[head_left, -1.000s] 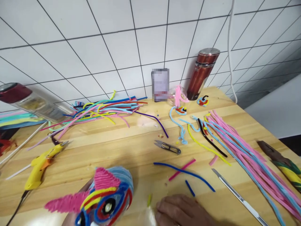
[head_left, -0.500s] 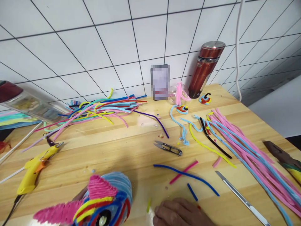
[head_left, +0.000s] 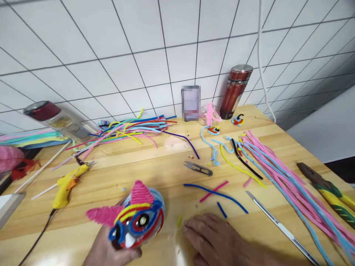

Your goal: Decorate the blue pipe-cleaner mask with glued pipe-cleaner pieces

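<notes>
Where the yellow glue gun (head_left: 62, 192) lies: left side of the table (head_left: 158, 166), nozzle toward the wall; neither hand touches it.
Left hand (head_left: 105, 245): low in view, thumb across the front base of the animal head (head_left: 149, 210), palm behind; this grip is clamped on it.
Animal head: in the left hand, tilted. Two pink ears, yellow and red brow bands, a ringed eye and blue winding are already on, so it looks well advanced; pale patches seem uncovered, though how much is left I cannot tell.
Snips (head_left: 196, 167): flat on the table, untouched.
Curled pieces (head_left: 214, 130): near the red flask (head_left: 235, 94), formed but apart from the head.
Blue stem (head_left: 226, 194): beyond the right hand, loose.
Right hand (head_left: 219, 240): resting back-up on the table, fingers bent and close together; its underside is hidden, so I cannot tell whether that grip pinches anything.
Knife (head_left: 270, 215): right of that hand, blade toward the wall.
Pliers (head_left: 327, 192): far right, beside the pink stems (head_left: 277, 162).
</notes>
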Demonstrator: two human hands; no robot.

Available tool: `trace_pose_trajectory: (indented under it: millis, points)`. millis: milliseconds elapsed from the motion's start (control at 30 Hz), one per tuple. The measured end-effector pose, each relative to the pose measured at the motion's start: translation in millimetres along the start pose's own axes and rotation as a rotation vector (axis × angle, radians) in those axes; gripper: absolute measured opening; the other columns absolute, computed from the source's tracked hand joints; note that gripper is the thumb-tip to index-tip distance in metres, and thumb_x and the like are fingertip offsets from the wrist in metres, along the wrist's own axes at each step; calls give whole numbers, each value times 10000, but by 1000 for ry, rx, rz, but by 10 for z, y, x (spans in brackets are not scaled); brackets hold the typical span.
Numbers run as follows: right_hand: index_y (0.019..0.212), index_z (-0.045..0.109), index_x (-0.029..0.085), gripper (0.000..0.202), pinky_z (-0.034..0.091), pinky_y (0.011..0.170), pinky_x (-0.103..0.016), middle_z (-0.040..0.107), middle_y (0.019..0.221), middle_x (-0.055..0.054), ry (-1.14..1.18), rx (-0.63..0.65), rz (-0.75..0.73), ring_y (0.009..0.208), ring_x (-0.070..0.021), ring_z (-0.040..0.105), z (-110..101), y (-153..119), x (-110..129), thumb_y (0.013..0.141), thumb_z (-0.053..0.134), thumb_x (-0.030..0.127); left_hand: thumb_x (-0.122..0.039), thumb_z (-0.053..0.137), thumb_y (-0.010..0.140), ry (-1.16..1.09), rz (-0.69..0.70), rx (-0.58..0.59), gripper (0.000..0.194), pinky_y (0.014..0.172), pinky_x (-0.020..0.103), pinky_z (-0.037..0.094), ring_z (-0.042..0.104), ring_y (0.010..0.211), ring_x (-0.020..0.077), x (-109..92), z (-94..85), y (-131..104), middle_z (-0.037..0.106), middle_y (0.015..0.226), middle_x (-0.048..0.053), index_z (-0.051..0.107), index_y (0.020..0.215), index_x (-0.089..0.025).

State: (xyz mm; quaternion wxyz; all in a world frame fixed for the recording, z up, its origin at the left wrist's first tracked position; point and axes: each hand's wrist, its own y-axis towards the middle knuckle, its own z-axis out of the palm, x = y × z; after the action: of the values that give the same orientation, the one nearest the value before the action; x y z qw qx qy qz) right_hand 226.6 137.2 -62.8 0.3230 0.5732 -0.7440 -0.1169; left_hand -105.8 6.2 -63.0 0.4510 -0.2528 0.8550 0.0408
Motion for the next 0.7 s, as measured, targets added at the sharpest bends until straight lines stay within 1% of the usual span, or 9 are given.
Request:
trace_pose_trajectory:
  millis: [33, 67, 167, 233, 333, 400, 467, 567, 700]
  points:
    - [1360, 632, 92, 380, 608, 981, -350, 807, 1152, -164, 8, 19, 16, 1095, -222, 738, -32, 14, 13, 1031, 585, 276, -651, 948, 424, -27, 7, 6, 660, 690, 393, 677, 779, 792, 349, -49, 37, 19, 797, 777, 51, 736, 878, -221]
    - [1375, 624, 93, 403, 604, 998, -359, 801, 1166, -168, 6, 44, 28, 1106, -227, 738, -66, 28, 24, 1013, 615, 271, -634, 953, 423, -54, 19, 11, 701, 712, 411, 681, 785, 813, 355, -109, 72, 38, 818, 856, 70, 740, 939, -212]
    - [1391, 611, 98, 447, 621, 975, -399, 794, 1166, -174, -42, 102, 9, 1100, -251, 748, -143, 58, 27, 990, 659, 287, -581, 959, 503, -111, 76, 3, 761, 920, 487, 663, 789, 1016, 389, -328, 136, 91, 828, 1089, 131, 719, 1112, -192]
    - [1407, 601, 99, 473, 631, 967, -424, 786, 1188, -184, -72, 109, -24, 1112, -268, 753, -159, 55, 1, 993, 665, 318, -586, 962, 533, -162, 143, 57, 808, 1028, 531, 619, 754, 1155, 415, -463, 143, 125, 802, 1217, 163, 697, 1187, -192]
    - [1452, 579, 125, 516, 636, 979, -454, 768, 1239, -193, -113, 66, -68, 1141, -280, 754, -142, 27, -55, 1012, 657, 384, -577, 952, 597, -209, 235, 116, 771, 1075, 556, 591, 734, 1204, 417, -593, 136, 162, 786, 1266, 166, 691, 1220, -205]
    - [1465, 574, 142, 524, 635, 995, -464, 764, 1254, -189, -136, 55, -70, 1152, -283, 754, -127, 10, -84, 1023, 646, 414, -549, 933, 663, -259, 319, 152, 761, 1123, 563, 560, 720, 1247, 401, -635, 137, 169, 772, 1313, 145, 671, 1298, -219]
    - [1470, 579, 159, 529, 625, 1026, -489, 760, 1271, -189, -167, 68, -52, 1182, -298, 744, -122, 3, -100, 1029, 636, 446, -503, 928, 700, -279, 373, 156, 747, 1110, 558, 569, 720, 1249, 388, -659, 139, 163, 767, 1332, 129, 654, 1341, -235]
    - [1466, 594, 162, 555, 607, 1056, -532, 737, 1324, -214, -240, 101, 2, 1242, -334, 716, -131, 4, -107, 1029, 620, 503, -475, 910, 733, -267, 442, 148, 688, 1077, 560, 583, 730, 1207, 388, -670, 135, 150, 772, 1305, 147, 670, 1315, -196]
    - [1465, 604, 151, 597, 598, 1059, -549, 719, 1349, -232, -310, 143, 66, 1259, -349, 702, -147, -7, -116, 1017, 621, 545, -452, 913, 726, -245, 469, 116, 683, 1066, 577, 576, 724, 1194, 390, -621, 151, 180, 758, 1306, 158, 654, 1300, -187]
